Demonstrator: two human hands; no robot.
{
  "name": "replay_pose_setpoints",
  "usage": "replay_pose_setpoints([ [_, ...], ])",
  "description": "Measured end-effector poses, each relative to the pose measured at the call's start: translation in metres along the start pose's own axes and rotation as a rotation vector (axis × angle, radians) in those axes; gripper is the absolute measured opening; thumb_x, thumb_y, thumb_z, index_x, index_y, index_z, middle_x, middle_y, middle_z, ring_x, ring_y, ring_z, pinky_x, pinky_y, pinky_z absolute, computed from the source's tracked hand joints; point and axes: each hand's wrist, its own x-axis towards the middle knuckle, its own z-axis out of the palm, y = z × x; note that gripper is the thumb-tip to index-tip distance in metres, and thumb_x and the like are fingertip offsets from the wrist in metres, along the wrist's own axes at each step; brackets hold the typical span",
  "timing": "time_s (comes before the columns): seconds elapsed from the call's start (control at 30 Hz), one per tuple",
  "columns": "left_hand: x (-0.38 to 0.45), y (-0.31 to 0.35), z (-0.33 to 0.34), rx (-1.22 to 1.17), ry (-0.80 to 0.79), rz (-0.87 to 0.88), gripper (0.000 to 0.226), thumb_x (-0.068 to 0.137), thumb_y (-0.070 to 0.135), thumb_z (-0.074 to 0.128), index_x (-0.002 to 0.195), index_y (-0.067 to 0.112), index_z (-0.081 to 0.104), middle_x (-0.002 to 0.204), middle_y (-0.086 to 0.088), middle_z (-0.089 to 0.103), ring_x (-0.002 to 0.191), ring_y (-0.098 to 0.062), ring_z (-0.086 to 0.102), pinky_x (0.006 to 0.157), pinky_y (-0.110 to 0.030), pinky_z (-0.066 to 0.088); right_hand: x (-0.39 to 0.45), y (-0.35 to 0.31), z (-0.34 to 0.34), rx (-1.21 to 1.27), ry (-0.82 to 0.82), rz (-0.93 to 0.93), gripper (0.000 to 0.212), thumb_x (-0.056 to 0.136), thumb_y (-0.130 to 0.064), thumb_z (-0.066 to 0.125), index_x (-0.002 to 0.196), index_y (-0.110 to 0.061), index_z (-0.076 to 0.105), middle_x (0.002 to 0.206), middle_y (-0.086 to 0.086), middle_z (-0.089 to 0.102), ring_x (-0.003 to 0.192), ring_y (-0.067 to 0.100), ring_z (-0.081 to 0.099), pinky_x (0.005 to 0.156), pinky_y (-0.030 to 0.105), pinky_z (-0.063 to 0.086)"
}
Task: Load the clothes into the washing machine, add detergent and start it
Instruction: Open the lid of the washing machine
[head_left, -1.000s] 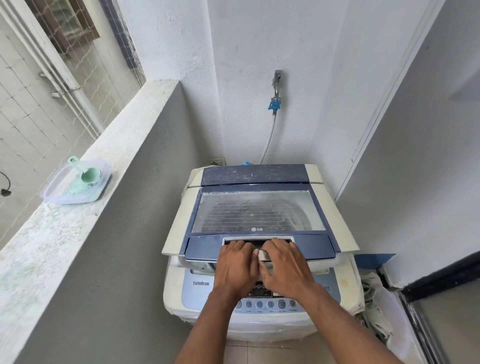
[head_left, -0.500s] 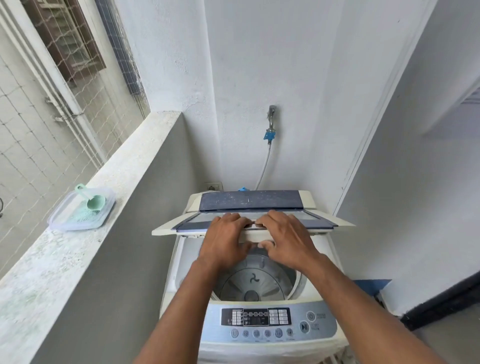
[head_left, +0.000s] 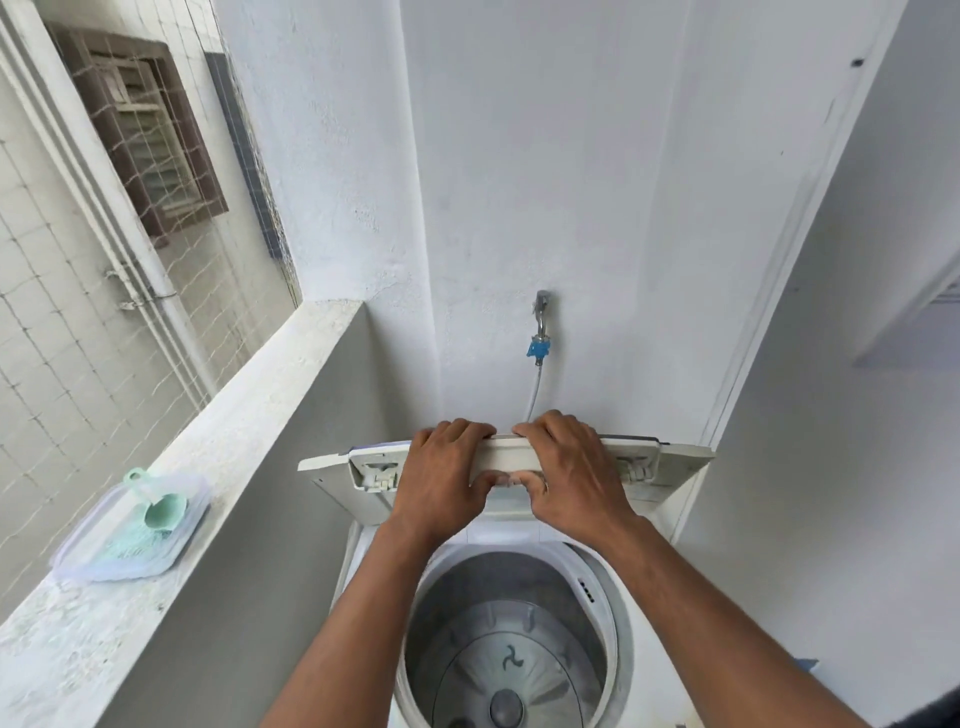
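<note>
- White plastered walls (head_left: 597, 182) close off the far side of a narrow balcony corner; on the far wall a tap (head_left: 541, 312) with a blue fitting (head_left: 538, 348) feeds a pale hose (head_left: 534, 392) that drops behind the machine
- Along the left runs a grey parapet ledge (head_left: 218, 431), with netting (head_left: 67, 332) beyond it and a brown shuttered window (head_left: 145, 130) across the gap
- On that ledge, well left of the machine, sits a clear plastic box (head_left: 93, 558); we see pale green detergent powder (head_left: 132, 545) in it and a mint scoop (head_left: 163, 509) lying tilted on top
- At the near centre stands the washing machine (head_left: 358, 561), a top-loader; its lid (head_left: 680, 457) is folded and raised towards the far wall
- Our left hand (head_left: 441, 478) grips the lid's folded edge, fingers curled over the top, thumb beneath; our right hand (head_left: 571, 473) grips it just beside, the same way, the two hands near each other
- Below the hands the steel drum (head_left: 509, 639) lies open; we see only its ribbed agitator plate inside, no clothes anywhere in view
</note>
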Motion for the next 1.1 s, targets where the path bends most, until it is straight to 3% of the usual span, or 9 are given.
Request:
replay_pose_setpoints([
  [0.43,0.073,-0.037,0.024,-0.038,0.035,-0.016,0.058,0.082,0.032,0.067,0.138,0.019,0.063,0.132,0.003,0.068,0.120,-0.024,0.061,0.109,-0.044,0.042,0.076,0.034,0.025,-0.082,0.005,0.008,0.061,0.079,-0.040,0.064,0.136,-0.024,0.051,0.114,-0.002,0.051,0.104,0.021,0.049,0.099,0.039,0.040],
  [0.67,0.110,-0.052,0.043,-0.059,0.013,-0.075,0.060,0.098,0.022,0.066,0.155,0.018,0.047,0.157,-0.001,0.052,0.153,-0.024,0.036,0.129,-0.044,0.019,0.120,0.053,0.042,-0.045,-0.036,0.051,0.063,0.081,-0.042,0.061,0.140,-0.024,0.050,0.120,-0.001,0.054,0.111,0.023,0.050,0.106,0.039,0.033],
  [1.1,0.156,-0.075,0.064,-0.101,-0.064,-0.143,0.058,0.104,0.036,0.060,0.156,0.016,0.045,0.162,-0.006,0.046,0.155,-0.025,0.032,0.129,-0.044,0.013,0.163,0.081,0.066,0.022,-0.122,0.092,0.070,0.086,-0.047,0.053,0.152,-0.024,0.044,0.137,-0.001,0.057,0.129,0.024,0.050,0.117,0.041,0.028],
])
